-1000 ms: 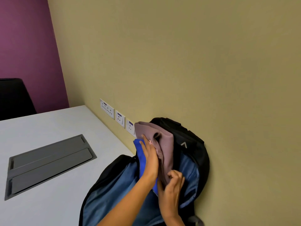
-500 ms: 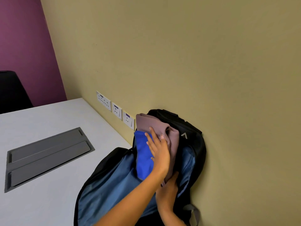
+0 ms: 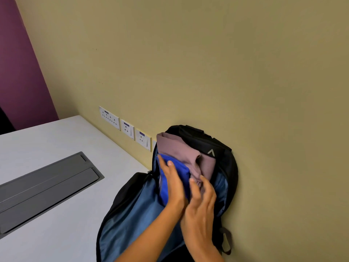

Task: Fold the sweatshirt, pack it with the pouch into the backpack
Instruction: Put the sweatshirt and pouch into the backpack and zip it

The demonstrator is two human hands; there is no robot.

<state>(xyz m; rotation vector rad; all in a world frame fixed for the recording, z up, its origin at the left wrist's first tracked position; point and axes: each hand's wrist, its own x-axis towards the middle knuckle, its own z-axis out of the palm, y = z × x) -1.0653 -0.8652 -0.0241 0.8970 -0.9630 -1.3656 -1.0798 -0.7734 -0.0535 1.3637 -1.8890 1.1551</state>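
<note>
A black backpack (image 3: 222, 157) with blue lining leans against the yellow wall, its main compartment unzipped and gaping. The folded mauve sweatshirt (image 3: 175, 148) stands inside it, with its top sticking out above the opening. In front of the sweatshirt sits the blue pouch (image 3: 180, 170), partly inside the compartment. My left hand (image 3: 172, 188) lies flat on the pouch and presses it with straight fingers. My right hand (image 3: 200, 208) is just to the right, fingers loosely spread, fingertips at the sweatshirt's lower folds. The bottoms of both items are hidden behind my hands.
The backpack rests on a white table (image 3: 56, 144) that has a grey cable hatch (image 3: 47, 182) set into it at the left. Wall sockets (image 3: 126, 127) run along the wall just above the table edge. A purple wall stands at the far left.
My left hand slid down from the sweatshirt onto the blue pouch. My right hand came out from under it to the right, with its fingers spread. The view shifted slightly.
</note>
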